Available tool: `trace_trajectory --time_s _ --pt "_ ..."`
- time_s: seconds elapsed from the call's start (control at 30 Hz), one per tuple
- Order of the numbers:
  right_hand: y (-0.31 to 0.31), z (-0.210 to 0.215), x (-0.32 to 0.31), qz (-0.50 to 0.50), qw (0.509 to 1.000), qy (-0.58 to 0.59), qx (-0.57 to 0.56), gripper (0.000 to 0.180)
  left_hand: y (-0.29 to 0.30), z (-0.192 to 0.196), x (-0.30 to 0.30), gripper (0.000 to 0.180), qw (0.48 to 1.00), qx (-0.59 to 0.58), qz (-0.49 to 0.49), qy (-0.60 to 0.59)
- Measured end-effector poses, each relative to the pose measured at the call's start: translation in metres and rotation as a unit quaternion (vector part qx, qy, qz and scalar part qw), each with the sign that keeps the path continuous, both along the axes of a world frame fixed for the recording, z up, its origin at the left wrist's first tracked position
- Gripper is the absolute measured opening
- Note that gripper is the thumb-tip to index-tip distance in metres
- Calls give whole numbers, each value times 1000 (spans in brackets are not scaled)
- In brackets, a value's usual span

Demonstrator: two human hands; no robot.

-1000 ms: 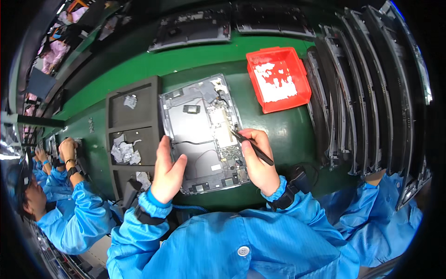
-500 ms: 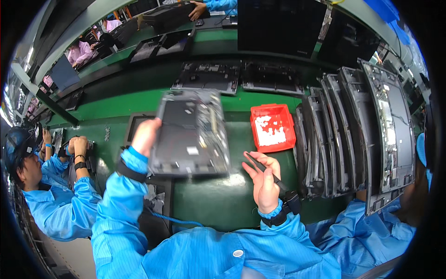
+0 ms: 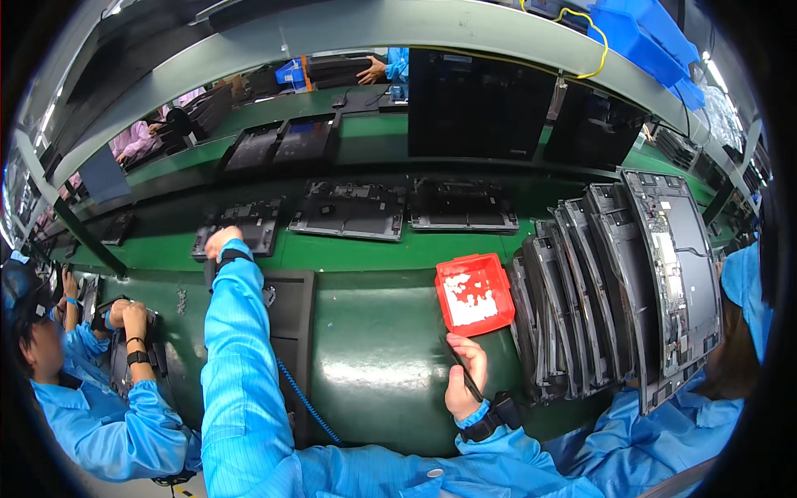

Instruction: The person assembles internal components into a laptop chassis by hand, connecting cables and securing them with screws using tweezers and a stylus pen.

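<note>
from where i stand, the person's left arm reaches far across the green desk (image 3: 374,324), and the left hand (image 3: 222,242) is at the near left corner of a laptop base (image 3: 259,217). that base lies flat at the far side, the leftmost of a row of three; a second base (image 3: 349,209) and a third base (image 3: 463,205) lie to its right. i cannot tell whether the fingers of that left hand are clamped on the corner or only rest there.

the right hand (image 3: 466,378) is well nearer the body, its fingers and thumb closed around a slim pair of black tweezers (image 3: 471,383). just beyond it stands a red bin (image 3: 477,264) with small white pieces (image 3: 469,309) spread over its bottom. right of the bin, more laptop bases (image 3: 677,274) stand on edge in a leaning row, the last showing its circuit board.

a dark compartmented tray (image 3: 290,311) lies partly under the left sleeve, with a blue coiled cord (image 3: 299,390) beside the arm.
</note>
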State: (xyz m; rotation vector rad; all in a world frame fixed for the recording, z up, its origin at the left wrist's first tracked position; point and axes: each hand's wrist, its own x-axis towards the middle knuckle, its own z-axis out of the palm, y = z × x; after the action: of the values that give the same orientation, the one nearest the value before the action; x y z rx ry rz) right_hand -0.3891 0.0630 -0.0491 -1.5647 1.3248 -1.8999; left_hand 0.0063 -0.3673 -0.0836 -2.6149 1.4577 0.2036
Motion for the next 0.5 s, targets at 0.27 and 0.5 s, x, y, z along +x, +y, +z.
trace_trajectory --time_s 0.27,0.5 --pt "-13 12 -15 -175 937 296 65 27 49 51 -150 67 966 -158 -197 46" --pt "-14 2 -12 -226 916 309 118 25 40 67 -135 94 969 -48 -160 181"
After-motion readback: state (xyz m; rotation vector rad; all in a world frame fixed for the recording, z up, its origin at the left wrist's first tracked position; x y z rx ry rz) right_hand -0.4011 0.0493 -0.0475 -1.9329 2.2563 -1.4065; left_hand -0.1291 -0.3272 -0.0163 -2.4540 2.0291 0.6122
